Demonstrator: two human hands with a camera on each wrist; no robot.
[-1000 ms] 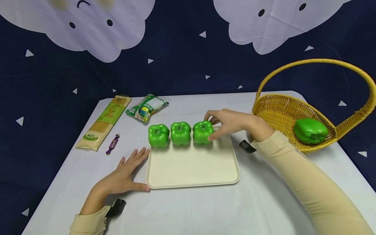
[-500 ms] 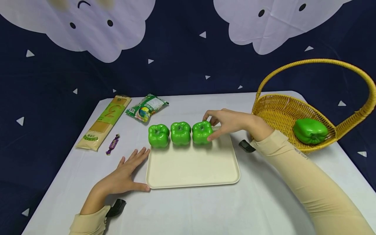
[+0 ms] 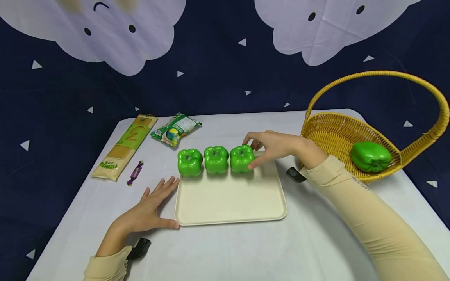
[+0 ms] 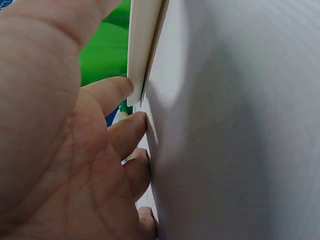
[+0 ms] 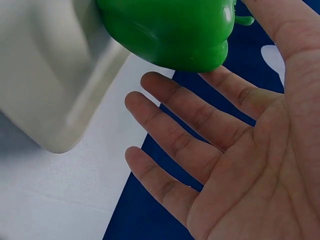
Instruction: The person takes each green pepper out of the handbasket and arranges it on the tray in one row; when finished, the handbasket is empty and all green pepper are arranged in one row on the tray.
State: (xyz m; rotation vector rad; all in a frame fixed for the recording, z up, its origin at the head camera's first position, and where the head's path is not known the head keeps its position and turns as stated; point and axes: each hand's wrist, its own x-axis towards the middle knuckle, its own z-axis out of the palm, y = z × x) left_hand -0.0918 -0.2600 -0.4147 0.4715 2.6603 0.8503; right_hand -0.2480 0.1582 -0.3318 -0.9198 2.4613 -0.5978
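Note:
Three glossy green bell peppers stand upright in a row along the back of a cream tray: a left one, a middle one and a right one. My right hand pinches the right pepper between thumb and index finger, the other fingers extended beside it in the right wrist view. With fingers spread, my left hand rests on the white table, its thumb and index fingertip at the tray's left edge. In the left wrist view, a fingertip meets the tray's rim.
To the right stands a yellow wicker basket with a tall handle, a green bell pepper lying inside. A noodle packet, a green snack bag and a purple wrapped candy lie at the left. A dark cloth hangs behind.
My right hand and the right pepper have shifted very slightly left, toward the middle pepper. My left hand has stayed in place at the tray.

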